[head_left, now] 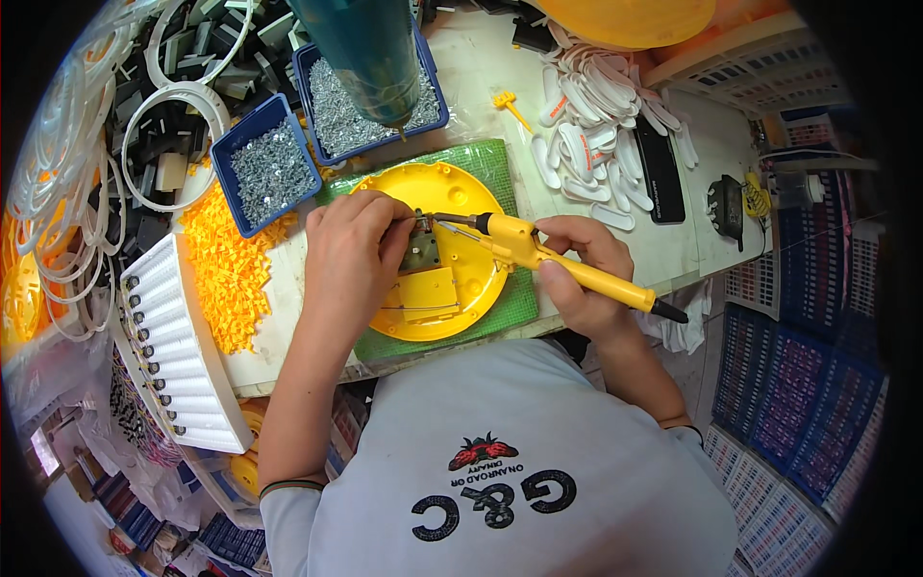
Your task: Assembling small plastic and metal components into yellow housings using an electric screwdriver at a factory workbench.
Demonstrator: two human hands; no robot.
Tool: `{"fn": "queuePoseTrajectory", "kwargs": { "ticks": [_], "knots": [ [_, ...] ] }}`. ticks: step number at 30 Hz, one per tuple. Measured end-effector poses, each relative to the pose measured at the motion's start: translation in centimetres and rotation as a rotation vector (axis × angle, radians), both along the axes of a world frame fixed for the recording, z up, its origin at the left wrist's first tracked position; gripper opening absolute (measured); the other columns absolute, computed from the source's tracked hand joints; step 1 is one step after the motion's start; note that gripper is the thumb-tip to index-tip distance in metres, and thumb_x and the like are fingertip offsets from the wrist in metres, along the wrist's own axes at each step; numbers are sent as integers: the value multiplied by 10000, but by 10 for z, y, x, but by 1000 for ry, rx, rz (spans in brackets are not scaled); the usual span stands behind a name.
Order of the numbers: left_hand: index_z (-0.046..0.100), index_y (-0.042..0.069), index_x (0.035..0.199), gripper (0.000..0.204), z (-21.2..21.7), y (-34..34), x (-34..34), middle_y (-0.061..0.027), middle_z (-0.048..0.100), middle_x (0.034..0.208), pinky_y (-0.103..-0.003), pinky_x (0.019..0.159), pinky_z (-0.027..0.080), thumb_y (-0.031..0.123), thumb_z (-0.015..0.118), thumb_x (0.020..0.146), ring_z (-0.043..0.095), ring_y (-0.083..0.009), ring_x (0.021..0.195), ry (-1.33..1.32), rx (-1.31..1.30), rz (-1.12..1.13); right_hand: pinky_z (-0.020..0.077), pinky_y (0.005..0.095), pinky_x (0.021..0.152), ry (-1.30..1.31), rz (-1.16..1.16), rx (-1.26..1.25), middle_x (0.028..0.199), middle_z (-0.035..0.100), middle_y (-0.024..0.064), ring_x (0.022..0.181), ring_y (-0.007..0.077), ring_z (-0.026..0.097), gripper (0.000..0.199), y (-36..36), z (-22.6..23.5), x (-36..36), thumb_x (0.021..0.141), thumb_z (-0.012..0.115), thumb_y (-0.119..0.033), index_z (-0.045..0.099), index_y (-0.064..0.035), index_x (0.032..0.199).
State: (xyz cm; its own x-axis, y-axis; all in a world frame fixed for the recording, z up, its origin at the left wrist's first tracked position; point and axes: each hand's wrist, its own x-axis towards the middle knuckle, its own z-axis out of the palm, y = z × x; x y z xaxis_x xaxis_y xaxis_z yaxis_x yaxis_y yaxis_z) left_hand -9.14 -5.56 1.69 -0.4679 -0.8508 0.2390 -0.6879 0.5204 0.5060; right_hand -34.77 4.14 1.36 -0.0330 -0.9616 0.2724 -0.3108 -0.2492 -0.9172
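A round yellow plastic shell (468,189) lies on a green mat (524,288) in front of me. A small metal mechanism (420,252) and a yellow rectangular cover (423,291) sit inside it. My right hand (591,274) grips a yellow soldering iron (516,240) with a black tail end, its tip pointing left over the metal mechanism. My left hand (356,240) rests over the shell's left side, thumb and fingertips pinched together beside the iron's tip. What lies between them is too small and hidden to name.
Blue bins (264,171) of small metal screws stand beyond my left hand, under a hanging teal power tool (361,58). Orange-yellow plastic bits (226,264) and a white rack (178,341) lie left. White plastic pieces (586,144) and a black phone-like slab (659,173) lie right.
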Motion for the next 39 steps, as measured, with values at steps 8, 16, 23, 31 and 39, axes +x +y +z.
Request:
{"fn": "queuePoseTrajectory", "kwargs": {
  "ticks": [8,16,23,31,39],
  "knots": [
    [712,73,908,61,1,-1,-1,-59,698,922,-404,856,421,118,748,889,656,-270,925,4,-11,-1,513,268,758,-20,4,22,920,684,78,802,118,612,374,-1,1,-2,863,691,-81,644,55,1209],
    [710,71,901,64,0,-1,-2,-63,694,914,-405,856,420,121,747,887,654,-274,917,5,-2,3,515,268,755,-2,9,-14,929,689,86,805,118,618,374,0,2,-2,860,686,-71,640,65,1205],
    [712,73,902,59,0,0,1,-63,695,921,-404,859,419,118,746,886,649,-276,913,-5,13,9,512,265,754,-56,-31,41,940,681,93,810,118,616,374,5,4,-4,858,673,-57,631,66,1208],
    [714,76,930,73,2,0,-2,-52,698,933,-397,862,416,131,747,895,649,-274,915,-33,-7,-4,512,262,777,-96,-104,33,951,642,73,836,120,607,410,14,8,-19,868,659,-66,604,61,1254],
    [669,8,1216,327,-1,-2,28,-161,685,1207,-403,1024,470,66,757,906,637,-337,1152,94,90,-24,514,306,749,-252,-703,-195,1060,653,129,856,174,629,337,68,25,-142,947,583,-113,579,43,1246]
  ]
}}
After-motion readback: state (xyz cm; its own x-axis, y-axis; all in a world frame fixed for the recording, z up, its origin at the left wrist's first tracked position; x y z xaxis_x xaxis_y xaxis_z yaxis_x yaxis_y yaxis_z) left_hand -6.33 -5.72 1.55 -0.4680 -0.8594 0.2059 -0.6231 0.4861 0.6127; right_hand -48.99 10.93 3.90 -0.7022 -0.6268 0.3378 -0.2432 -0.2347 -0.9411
